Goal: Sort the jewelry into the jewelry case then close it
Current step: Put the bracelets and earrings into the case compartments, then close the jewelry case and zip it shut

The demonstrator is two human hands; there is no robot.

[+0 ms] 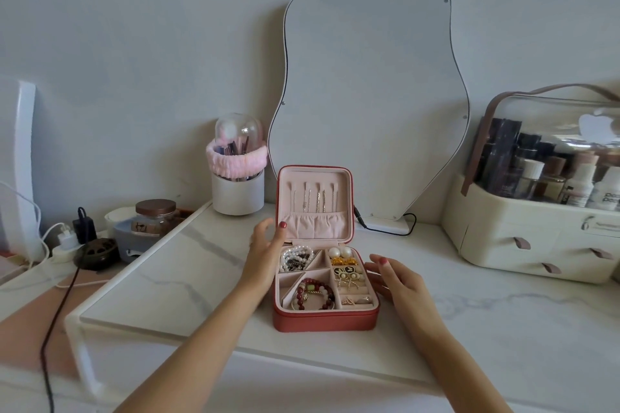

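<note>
A red jewelry case with a pink lining stands open on the white marble tabletop, its lid upright. Thin necklaces hang inside the lid. The compartments hold a pearl bracelet, a red bead bracelet, pearl earrings and gold pieces. My left hand is at the case's left side, thumb touching the lid's left edge, fingers relaxed. My right hand rests with straight fingers against the case's right side.
A wavy mirror leans on the wall behind the case. A brush holder with a pink band stands at the back left. A cream cosmetics organizer fills the right. Jar, chargers and cables lie at the left.
</note>
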